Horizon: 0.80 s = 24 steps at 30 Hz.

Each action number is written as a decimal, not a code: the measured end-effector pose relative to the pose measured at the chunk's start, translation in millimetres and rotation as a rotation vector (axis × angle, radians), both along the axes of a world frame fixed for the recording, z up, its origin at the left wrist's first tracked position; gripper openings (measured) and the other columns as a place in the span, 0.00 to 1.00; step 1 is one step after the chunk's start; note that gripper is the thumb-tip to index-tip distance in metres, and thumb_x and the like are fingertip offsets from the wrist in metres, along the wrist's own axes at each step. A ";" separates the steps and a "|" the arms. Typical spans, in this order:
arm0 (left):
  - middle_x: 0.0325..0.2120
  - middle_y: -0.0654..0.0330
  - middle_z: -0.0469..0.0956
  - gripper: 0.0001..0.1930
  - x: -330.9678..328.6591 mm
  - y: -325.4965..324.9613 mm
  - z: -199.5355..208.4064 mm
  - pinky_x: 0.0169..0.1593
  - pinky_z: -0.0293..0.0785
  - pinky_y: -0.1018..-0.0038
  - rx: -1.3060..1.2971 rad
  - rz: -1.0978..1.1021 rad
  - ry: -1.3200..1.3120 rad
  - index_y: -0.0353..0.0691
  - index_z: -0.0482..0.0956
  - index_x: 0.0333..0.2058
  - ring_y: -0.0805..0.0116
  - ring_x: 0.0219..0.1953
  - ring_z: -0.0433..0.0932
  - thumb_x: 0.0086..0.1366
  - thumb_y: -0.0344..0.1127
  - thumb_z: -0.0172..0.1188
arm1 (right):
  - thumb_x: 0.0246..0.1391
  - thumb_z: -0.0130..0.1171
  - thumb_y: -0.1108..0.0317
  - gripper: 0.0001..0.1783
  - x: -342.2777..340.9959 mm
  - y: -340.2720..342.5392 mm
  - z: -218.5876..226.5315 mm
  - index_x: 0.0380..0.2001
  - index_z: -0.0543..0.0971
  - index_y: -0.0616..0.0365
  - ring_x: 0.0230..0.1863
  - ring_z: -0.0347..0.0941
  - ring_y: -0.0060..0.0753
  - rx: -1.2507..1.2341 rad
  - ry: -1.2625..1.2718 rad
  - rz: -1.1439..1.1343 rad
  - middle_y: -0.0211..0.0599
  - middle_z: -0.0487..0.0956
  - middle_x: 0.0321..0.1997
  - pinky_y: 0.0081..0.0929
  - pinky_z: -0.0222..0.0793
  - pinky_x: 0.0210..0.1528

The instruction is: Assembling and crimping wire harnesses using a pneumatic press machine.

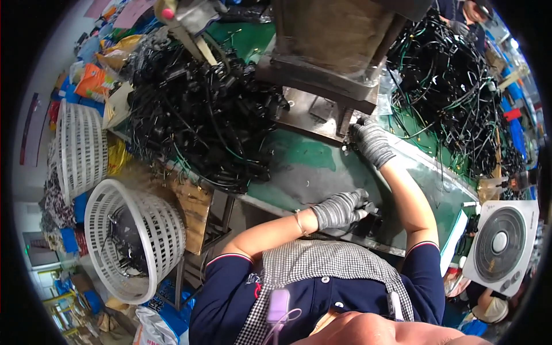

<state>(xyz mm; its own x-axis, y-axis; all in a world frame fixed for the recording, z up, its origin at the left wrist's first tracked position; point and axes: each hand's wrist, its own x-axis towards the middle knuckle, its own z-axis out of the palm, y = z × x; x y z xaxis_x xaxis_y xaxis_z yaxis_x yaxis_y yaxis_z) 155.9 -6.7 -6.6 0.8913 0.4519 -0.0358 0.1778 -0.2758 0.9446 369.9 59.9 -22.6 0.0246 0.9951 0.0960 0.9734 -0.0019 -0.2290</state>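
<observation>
My left hand point(338, 210), in a grey striped knit glove, is closed in front of my apron at the near edge of the bench. Its fingers are round a small black plastic part point(371, 209), whose exact kind I cannot make out. My right hand point(374, 144), gloved alike, reaches forward to the right corner of the press machine point(328, 46). Its fingertips are bent in beside the metal base plate point(310, 109); what they pinch is too small and dark to tell. A large heap of black cables with moulded plugs point(201, 115) lies left of the press.
Another heap of black and green cables point(443, 86) lies right, with a person point(460, 23) beyond it. A white plastic basket point(144, 247) holding black parts stands at left, with another basket point(83, 149) behind. A square fan point(500, 247) is at right. The bench top point(310, 158) is green.
</observation>
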 end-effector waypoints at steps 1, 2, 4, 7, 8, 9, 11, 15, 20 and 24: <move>0.39 0.43 0.73 0.23 -3.7 -2.2 4.2 0.51 0.70 0.61 0.097 -0.049 0.063 0.33 0.67 0.49 0.49 0.43 0.73 0.61 0.42 0.58 | 0.50 0.56 0.65 0.11 -0.4 -0.7 -0.3 0.37 0.79 0.55 0.39 0.74 0.54 -0.024 -0.039 0.037 0.50 0.76 0.40 0.45 0.71 0.41; 0.38 0.44 0.74 0.25 -14.6 3.9 3.3 0.46 0.72 0.61 0.426 0.051 0.016 0.34 0.66 0.52 0.51 0.38 0.74 0.61 0.42 0.59 | 0.49 0.57 0.65 0.12 3.4 -2.9 -0.1 0.37 0.80 0.54 0.38 0.74 0.55 -0.047 -0.081 0.064 0.50 0.76 0.40 0.45 0.72 0.40; 0.41 0.43 0.74 0.29 -52.1 33.5 23.0 0.39 0.75 0.60 0.754 0.211 0.070 0.37 0.65 0.57 0.52 0.34 0.75 0.59 0.42 0.60 | 0.48 0.58 0.64 0.12 8.1 -11.7 1.5 0.37 0.80 0.53 0.36 0.75 0.56 -0.069 -0.124 0.083 0.50 0.76 0.39 0.45 0.72 0.38; 0.48 0.43 0.72 0.33 -100.6 56.9 76.0 0.35 0.75 0.57 0.872 0.434 0.726 0.41 0.61 0.61 0.51 0.35 0.76 0.57 0.39 0.59 | 0.50 0.58 0.61 0.11 11.5 -35.9 2.3 0.35 0.79 0.53 0.33 0.74 0.55 -0.094 -0.085 0.096 0.49 0.76 0.36 0.46 0.71 0.35; 0.48 0.43 0.72 0.33 -111.0 58.4 73.8 0.35 0.75 0.57 0.876 0.428 0.717 0.41 0.61 0.61 0.51 0.35 0.76 0.57 0.39 0.59 | 0.50 0.58 0.61 0.11 12.1 -37.0 2.9 0.35 0.79 0.53 0.33 0.74 0.55 -0.092 -0.089 0.085 0.49 0.76 0.36 0.46 0.71 0.35; 0.49 0.43 0.72 0.31 -119.1 58.7 65.9 0.35 0.75 0.57 0.940 0.379 0.851 0.43 0.61 0.61 0.51 0.35 0.76 0.58 0.37 0.58 | 0.50 0.58 0.61 0.11 10.9 -38.4 0.2 0.33 0.79 0.54 0.32 0.74 0.54 -0.073 -0.071 0.056 0.50 0.76 0.35 0.46 0.71 0.35; 0.49 0.43 0.72 0.30 -125.2 61.7 48.9 0.34 0.75 0.57 1.003 0.321 0.976 0.45 0.61 0.61 0.51 0.35 0.76 0.59 0.35 0.56 | 0.51 0.57 0.61 0.11 7.7 -41.6 -2.3 0.31 0.78 0.57 0.32 0.74 0.53 -0.035 -0.038 -0.003 0.52 0.75 0.33 0.45 0.71 0.36; 0.39 0.49 0.77 0.26 -120.2 80.5 25.8 0.27 0.73 0.63 1.346 0.218 0.921 0.47 0.67 0.58 0.59 0.32 0.76 0.58 0.31 0.51 | 0.50 0.57 0.60 0.12 9.7 -36.7 3.8 0.31 0.78 0.57 0.31 0.74 0.55 -0.066 0.016 0.025 0.51 0.75 0.32 0.46 0.70 0.35; 0.33 0.51 0.78 0.21 -101.5 104.5 35.5 0.28 0.72 0.64 1.251 -0.001 0.905 0.46 0.72 0.52 0.57 0.33 0.77 0.58 0.32 0.51 | 0.51 0.57 0.60 0.12 18.3 -42.4 -0.9 0.32 0.77 0.57 0.32 0.74 0.55 -0.092 0.060 0.055 0.51 0.75 0.32 0.46 0.70 0.36; 0.31 0.53 0.79 0.18 -82.0 79.1 38.4 0.30 0.73 0.61 1.184 -0.122 0.575 0.45 0.74 0.48 0.55 0.33 0.77 0.57 0.35 0.53 | 0.50 0.59 0.64 0.08 8.2 -47.9 0.8 0.31 0.77 0.55 0.32 0.73 0.54 -0.016 0.080 0.015 0.47 0.75 0.32 0.46 0.70 0.34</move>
